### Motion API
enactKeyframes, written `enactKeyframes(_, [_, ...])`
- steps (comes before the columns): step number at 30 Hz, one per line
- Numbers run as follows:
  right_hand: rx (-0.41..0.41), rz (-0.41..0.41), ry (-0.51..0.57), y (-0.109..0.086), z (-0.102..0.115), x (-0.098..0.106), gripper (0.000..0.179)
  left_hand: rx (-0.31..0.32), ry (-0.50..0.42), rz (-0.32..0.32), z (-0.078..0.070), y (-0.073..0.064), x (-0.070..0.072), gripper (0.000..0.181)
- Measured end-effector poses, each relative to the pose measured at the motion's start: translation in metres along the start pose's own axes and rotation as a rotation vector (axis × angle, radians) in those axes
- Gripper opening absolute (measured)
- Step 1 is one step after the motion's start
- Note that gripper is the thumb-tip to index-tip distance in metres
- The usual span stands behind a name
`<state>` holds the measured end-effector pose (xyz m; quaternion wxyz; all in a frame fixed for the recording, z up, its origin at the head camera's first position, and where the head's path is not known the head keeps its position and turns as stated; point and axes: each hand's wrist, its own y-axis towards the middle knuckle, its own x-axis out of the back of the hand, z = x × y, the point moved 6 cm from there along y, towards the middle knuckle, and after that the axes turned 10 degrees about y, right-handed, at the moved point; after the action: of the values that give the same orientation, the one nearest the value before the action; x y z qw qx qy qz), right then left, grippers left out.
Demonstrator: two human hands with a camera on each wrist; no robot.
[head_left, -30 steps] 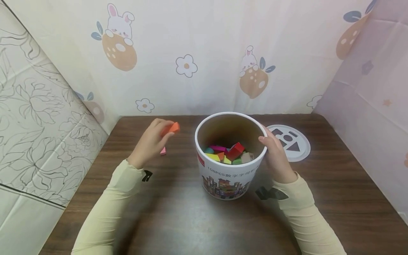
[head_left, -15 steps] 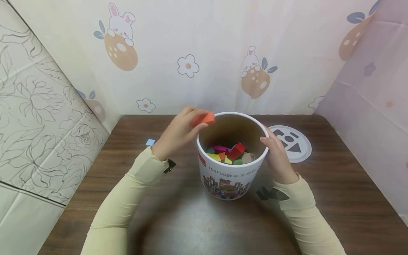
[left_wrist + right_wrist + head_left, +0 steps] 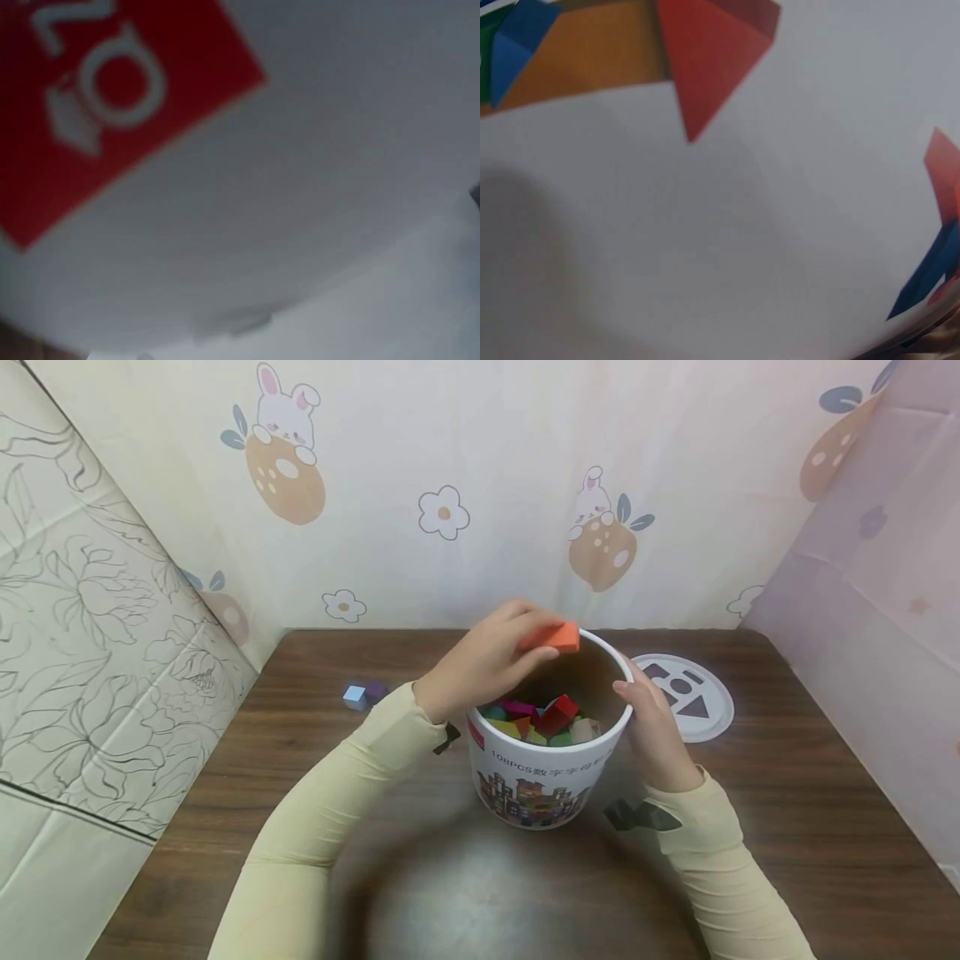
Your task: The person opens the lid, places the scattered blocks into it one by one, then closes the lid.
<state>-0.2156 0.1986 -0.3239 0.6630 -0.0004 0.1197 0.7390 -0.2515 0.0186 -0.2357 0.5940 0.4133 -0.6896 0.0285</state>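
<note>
My left hand is over the opening of a white toy-block bucket, pinching an orange block between thumb and fingers. On the bucket's right side, my right hand grips the rim, its thumb on the edge. Inside lie several coloured blocks, among them a red block and a yellow block. The left wrist view is filled by the bucket's outer wall with a red label. Printed block shapes on the bucket wall fill the right wrist view.
A light blue cube and a purple block lie on the brown wooden table, beyond my left forearm. The round white lid with shape cut-outs lies right of the bucket. A patterned curtain hangs behind the table.
My left hand has carried the orange block rightward from beside the bucket to above its opening. The light blue and purple blocks have come into view. My right hand stays on the rim.
</note>
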Motion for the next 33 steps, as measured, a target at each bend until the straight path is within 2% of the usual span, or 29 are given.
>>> enactKeyframes(5, [-0.002, 0.003, 0.015, 0.0, -0.001, 0.0, 0.051, -0.006, 0.054, 0.086, -0.004, 0.007, -0.009, 0.04])
enactKeyframes(8, [0.001, 0.009, 0.027, 0.0, -0.001, 0.001, 0.051, -0.026, 0.094, 0.106, -0.006, 0.01, -0.012, 0.039])
enactKeyframes(15, [0.001, 0.009, 0.008, 0.001, -0.001, 0.001, 0.051, -0.026, 0.104, 0.145, -0.004, 0.013, -0.019, 0.039])
enactKeyframes(24, [0.011, 0.001, 0.032, 0.0, -0.001, 0.001, 0.053, -0.003, 0.077, 0.148, -0.002, 0.012, -0.02, 0.042])
enactKeyframes(33, [0.007, 0.007, 0.003, 0.0, 0.0, 0.001, 0.052, 0.044, 0.063, 0.134, -0.002, 0.009, -0.016, 0.042])
